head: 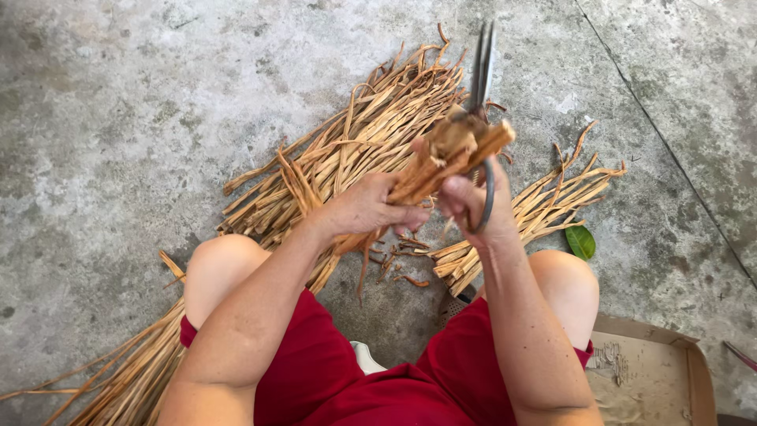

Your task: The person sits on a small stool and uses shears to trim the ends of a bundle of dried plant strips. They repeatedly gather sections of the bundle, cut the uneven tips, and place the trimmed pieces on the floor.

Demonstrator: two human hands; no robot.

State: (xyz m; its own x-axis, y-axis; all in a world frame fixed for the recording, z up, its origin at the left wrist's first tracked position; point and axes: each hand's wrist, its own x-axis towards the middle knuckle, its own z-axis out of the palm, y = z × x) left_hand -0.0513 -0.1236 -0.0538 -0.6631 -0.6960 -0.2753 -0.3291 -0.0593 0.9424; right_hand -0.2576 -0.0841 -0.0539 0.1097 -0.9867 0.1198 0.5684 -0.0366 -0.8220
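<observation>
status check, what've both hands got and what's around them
Left hand shut on bunch of dry tan fibre strips. Right hand shut on dark metal scissors, blades at bunch's end. Loose strip piles on concrete floor beneath; nothing blocking.

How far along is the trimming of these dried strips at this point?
Looks done: a smaller pile of strips lies by the right knee, with offcuts between the knees. In hand: the left hand grips a bundle while the right hand works scissors at its end. Left: the big pile on the concrete floor.
</observation>
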